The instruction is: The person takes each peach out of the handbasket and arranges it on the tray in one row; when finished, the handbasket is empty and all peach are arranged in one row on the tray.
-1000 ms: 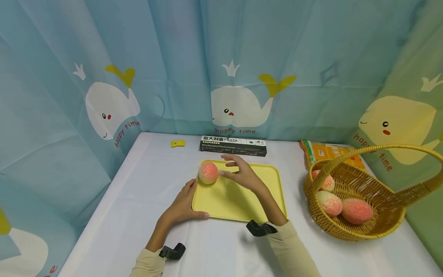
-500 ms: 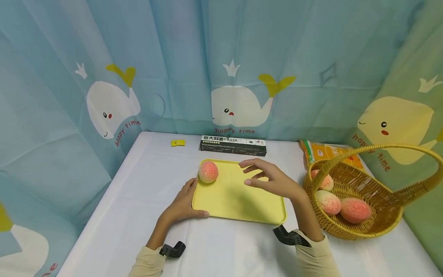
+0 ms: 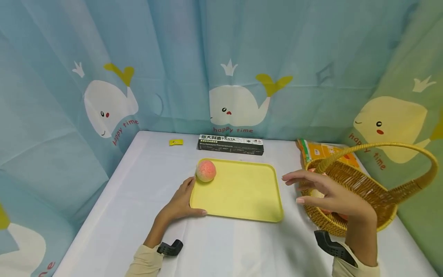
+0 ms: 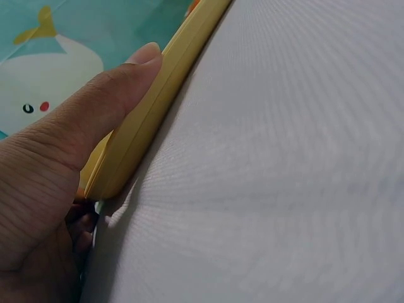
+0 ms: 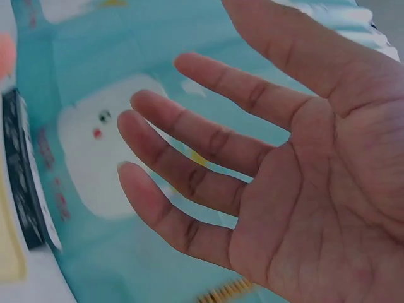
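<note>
A yellow tray point(image 3: 242, 190) lies on the white cloth, with one peach point(image 3: 206, 171) in its far left corner. My left hand point(image 3: 180, 202) holds the tray's near left corner, thumb along the front rim and fingers along the left side. In the left wrist view the thumb point(image 4: 117, 98) presses on the tray's edge point(image 4: 158, 101). My right hand point(image 3: 333, 196) hovers over the left part of a wicker basket point(image 3: 356, 179), its fingers loosely bent. The right wrist view shows its palm point(image 5: 297, 183) bare. The hand mostly covers the peaches point(image 3: 317, 193) inside the basket.
Behind the tray lies a black and white pasta box point(image 3: 230, 145). A small yellow packet point(image 3: 175, 142) is to its left. An orange bag point(image 3: 313, 151) sits behind the basket, whose tall handle point(image 3: 377, 145) arches up. A whale-print curtain point(image 3: 180, 77) encloses the table.
My right hand has left the peach on the tray and moved right, across the tray, to over the basket. The left hand stays at the tray's corner.
</note>
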A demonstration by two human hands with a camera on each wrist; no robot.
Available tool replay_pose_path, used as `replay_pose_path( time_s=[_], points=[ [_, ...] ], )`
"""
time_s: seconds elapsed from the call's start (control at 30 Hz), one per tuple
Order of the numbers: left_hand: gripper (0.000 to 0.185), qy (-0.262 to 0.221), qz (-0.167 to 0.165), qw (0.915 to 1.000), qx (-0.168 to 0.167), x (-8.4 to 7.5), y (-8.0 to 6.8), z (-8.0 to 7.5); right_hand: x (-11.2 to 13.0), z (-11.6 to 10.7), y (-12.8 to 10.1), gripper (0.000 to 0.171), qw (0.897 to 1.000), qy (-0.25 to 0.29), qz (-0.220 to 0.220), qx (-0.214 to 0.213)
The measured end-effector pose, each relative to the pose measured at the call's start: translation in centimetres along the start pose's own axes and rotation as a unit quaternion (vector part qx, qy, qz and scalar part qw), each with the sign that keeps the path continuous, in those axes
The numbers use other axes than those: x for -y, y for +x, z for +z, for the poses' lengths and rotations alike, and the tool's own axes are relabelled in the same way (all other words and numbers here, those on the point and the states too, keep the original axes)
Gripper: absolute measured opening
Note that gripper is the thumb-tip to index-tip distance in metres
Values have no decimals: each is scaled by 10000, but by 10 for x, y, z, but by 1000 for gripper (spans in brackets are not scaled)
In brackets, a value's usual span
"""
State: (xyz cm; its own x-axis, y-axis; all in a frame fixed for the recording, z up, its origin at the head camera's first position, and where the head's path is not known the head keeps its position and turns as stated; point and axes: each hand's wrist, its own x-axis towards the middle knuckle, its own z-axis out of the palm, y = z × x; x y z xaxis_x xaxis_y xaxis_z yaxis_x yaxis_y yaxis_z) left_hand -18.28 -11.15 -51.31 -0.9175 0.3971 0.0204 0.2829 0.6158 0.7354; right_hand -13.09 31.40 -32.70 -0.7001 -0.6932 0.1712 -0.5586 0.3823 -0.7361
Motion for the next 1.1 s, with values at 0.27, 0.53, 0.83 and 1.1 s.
replay_pose_path(
  time_s=[0.27,0.53,0.83,1.1],
  points=[
    [130,61,-79,9999,82,1,-4,0,-14,-20,-41,52,9965,708,403,185],
    [130,81,-11,9999,83,0,-2,0,-37,-38,-66,52,9915,1294,103,69],
    [130,121,-72,9998,128,-1,-2,-1,-65,-59,-78,49,9873,1556,301,-32],
    [129,73,-13,10000,42,-1,0,-3,-86,-73,-73,46,9920,512,1033,-508]
  ],
)
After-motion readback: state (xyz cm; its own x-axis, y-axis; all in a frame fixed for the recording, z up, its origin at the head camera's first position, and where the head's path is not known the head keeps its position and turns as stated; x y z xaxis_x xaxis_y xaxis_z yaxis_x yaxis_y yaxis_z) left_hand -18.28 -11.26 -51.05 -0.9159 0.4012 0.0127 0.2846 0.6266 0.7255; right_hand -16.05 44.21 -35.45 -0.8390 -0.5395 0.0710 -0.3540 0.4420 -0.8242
